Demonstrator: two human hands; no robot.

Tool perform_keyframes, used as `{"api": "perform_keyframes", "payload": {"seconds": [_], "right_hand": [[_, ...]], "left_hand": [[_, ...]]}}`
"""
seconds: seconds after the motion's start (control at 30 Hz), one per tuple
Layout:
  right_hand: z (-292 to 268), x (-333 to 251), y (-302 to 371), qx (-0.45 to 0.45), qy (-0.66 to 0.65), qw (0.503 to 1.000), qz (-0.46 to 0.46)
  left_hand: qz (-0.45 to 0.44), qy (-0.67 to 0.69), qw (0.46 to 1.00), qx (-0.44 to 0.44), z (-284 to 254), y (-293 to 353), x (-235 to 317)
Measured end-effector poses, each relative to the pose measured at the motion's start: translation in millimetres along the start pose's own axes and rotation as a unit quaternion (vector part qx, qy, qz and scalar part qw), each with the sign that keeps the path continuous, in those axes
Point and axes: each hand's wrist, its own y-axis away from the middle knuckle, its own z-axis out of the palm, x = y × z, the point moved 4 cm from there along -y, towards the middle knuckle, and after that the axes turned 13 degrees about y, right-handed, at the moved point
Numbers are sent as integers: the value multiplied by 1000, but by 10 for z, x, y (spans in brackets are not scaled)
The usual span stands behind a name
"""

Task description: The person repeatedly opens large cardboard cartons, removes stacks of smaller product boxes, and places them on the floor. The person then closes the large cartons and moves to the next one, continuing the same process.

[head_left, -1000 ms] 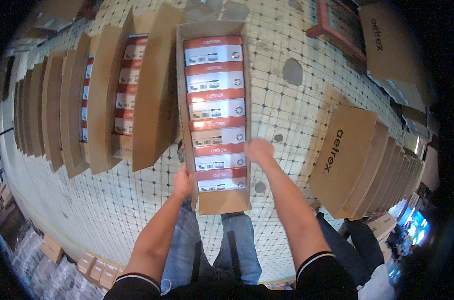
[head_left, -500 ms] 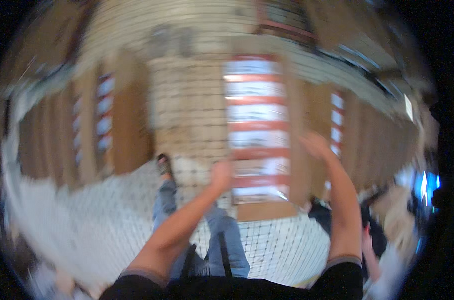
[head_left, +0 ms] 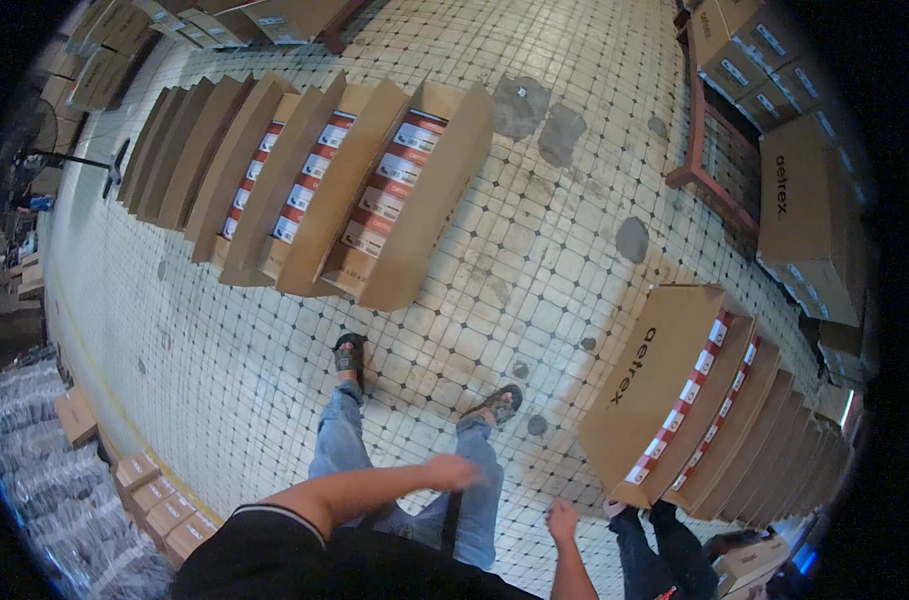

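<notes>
My left hand (head_left: 453, 472) is held in front of my body, above my jeans, its fingers smeared by motion. My right hand (head_left: 562, 520) hangs low over the tiled floor with its fingers curled in, and nothing shows in it. The nearest thing to it is a large open brown carton (head_left: 650, 375) at the front of the right-hand row, apart from the hand. To the far left, another row ends in an open carton (head_left: 440, 205) with its flaps up. Orange-and-white labelled boxes (head_left: 393, 180) are packed inside.
Another person's dark-trousered legs (head_left: 643, 550) stand beside the right row. Closed cartons (head_left: 810, 215) are stacked at the far right by a red rack (head_left: 693, 145). Clear-wrapped bundles (head_left: 55, 480) and small brown boxes (head_left: 165, 510) line the left. Grey patches (head_left: 522, 105) mark the floor.
My view has swung away from the row of cartons between my hands. My raised arms have come down and in, and both hands are now apart from the cartons.
</notes>
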Motion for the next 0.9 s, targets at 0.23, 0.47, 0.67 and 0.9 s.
{"api": "perform_keyframes", "payload": {"seconds": [0.23, 0.47, 0.67, 0.9], "right_hand": [[1368, -3918, 179, 109, -9, 982, -156], [2420, -5831, -716, 131, 30, 968, -210], [2557, -6146, -1842, 228, -40, 937, -260], [1971, -5728, -1522, 330, -31, 903, -274]], "left_hand": [[-128, 169, 825, 525, -2028, 1512, -2275], [-4, 119, 675, 728, -3444, 1369, -3087], [21, 21, 653, 756, -3856, 1156, -3517], [98, -89, 706, 696, -3639, 1261, -2985]]}}
